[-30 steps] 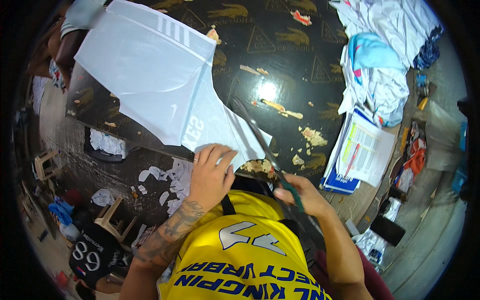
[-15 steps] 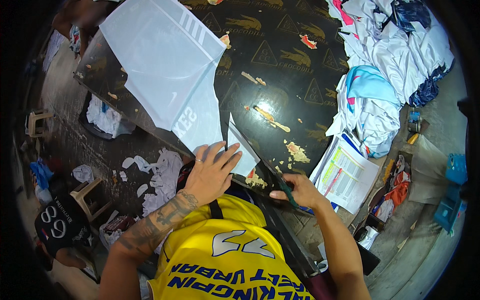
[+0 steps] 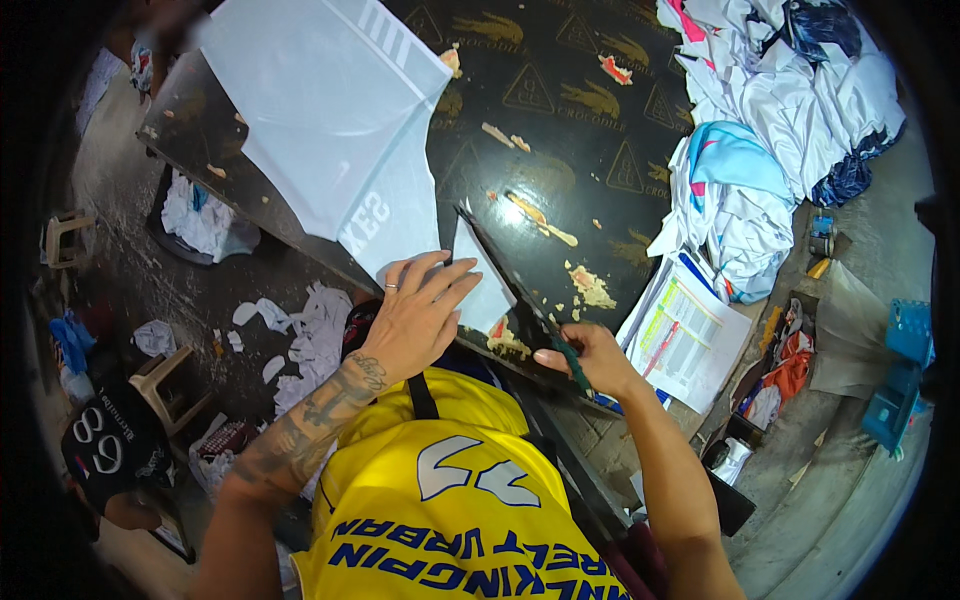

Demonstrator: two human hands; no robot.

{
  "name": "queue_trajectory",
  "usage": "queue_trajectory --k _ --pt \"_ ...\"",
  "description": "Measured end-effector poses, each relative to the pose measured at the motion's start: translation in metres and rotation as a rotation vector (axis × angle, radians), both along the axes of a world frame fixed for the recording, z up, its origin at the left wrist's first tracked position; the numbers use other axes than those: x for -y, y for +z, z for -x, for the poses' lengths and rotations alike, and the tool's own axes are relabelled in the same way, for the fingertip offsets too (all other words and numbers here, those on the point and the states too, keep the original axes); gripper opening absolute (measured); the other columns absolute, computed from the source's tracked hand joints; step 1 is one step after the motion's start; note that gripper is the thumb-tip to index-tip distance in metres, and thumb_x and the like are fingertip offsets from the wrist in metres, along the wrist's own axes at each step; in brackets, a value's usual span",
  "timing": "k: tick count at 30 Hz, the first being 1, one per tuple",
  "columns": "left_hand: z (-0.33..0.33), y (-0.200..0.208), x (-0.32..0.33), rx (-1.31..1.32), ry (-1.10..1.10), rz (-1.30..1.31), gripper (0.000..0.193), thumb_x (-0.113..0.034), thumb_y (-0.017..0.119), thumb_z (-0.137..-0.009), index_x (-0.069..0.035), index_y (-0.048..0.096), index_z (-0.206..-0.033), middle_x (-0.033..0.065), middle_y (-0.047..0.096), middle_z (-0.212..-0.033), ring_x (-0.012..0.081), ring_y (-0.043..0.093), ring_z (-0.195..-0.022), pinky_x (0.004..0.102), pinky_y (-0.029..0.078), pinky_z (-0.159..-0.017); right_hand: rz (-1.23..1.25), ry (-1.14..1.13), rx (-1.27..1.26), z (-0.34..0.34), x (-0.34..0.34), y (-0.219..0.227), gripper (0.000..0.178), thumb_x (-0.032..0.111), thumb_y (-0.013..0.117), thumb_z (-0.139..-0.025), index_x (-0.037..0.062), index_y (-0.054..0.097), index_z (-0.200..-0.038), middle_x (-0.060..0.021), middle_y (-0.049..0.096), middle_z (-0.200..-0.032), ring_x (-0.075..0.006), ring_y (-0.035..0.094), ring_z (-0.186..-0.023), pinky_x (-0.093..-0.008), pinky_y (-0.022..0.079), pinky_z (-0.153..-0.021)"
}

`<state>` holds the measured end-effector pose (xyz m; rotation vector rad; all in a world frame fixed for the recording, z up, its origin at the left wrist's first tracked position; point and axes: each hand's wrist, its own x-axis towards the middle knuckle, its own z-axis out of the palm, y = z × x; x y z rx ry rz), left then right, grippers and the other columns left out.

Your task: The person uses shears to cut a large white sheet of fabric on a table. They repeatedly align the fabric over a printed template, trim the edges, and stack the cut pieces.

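Observation:
A pale white fabric panel (image 3: 330,110) with stripes and lettering lies flat across the table's near left part. My left hand (image 3: 425,310) rests palm down with fingers spread on its narrow lower end. In my right hand (image 3: 592,362) is a pair of scissors (image 3: 520,295) with a dark green handle. Their long dark blades point away from me, along the right edge of a small white triangle of fabric (image 3: 482,290). A dark gap shows between this triangle and the large panel. Whether the blades are fully closed is hard to see.
The dark printed table (image 3: 545,90) has peeling patches. Heaped white and light-blue fabric (image 3: 740,210) covers its right side, near stacked papers (image 3: 690,330). Fabric scraps (image 3: 315,330) litter the floor at left, where a person in a black shirt (image 3: 115,445) is near a plastic stool (image 3: 170,390).
The scissors' blades have turned and now show more plainly along the small triangle's right edge. My left hand stays on the fabric. The whole view has shifted slightly.

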<state>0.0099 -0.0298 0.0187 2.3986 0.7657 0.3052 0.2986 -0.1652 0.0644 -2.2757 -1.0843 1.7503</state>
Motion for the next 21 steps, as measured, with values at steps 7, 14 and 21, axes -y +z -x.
queue_trajectory --k 7,14,21 --pt "0.056 -0.001 -0.143 0.07 0.599 -0.122 0.035 -0.011 0.075 -0.093 -0.007 0.071 -0.127 0.0123 0.066 -0.132 0.036 0.058 -0.128 0.0476 0.041 -0.112 -0.019 -0.222 -0.024 0.009 0.039 0.038 0.053 0.052 0.083 -0.094 0.001 0.071 -0.106 -0.0039 0.062 -0.081 -0.0154 0.052 -0.078 -0.0345 0.044 -0.071" --pt "0.083 -0.018 -0.243 -0.114 0.309 -0.168 0.021 -0.02 0.079 -0.092 -0.012 0.07 -0.109 0.0061 0.064 -0.116 0.0321 0.057 -0.116 0.0491 0.037 -0.105 -0.042 -0.265 -0.12 0.086 0.023 0.03 0.058 0.052 0.087 -0.088 0.0012 0.073 -0.11 -0.0067 0.065 -0.08 -0.0176 0.059 -0.077 -0.0352 0.049 -0.073" --pt "0.055 0.009 -0.216 -0.032 0.096 0.262 0.016 -0.025 0.077 -0.097 -0.012 0.073 -0.103 0.0045 0.071 -0.098 0.0273 0.064 -0.101 0.0462 0.035 -0.107 -0.041 -0.345 -0.17 0.141 -0.044 0.005 0.064 0.062 0.083 -0.088 0.0017 0.072 -0.104 -0.0095 0.063 -0.076 -0.0223 0.058 -0.074 -0.0378 0.046 -0.069"
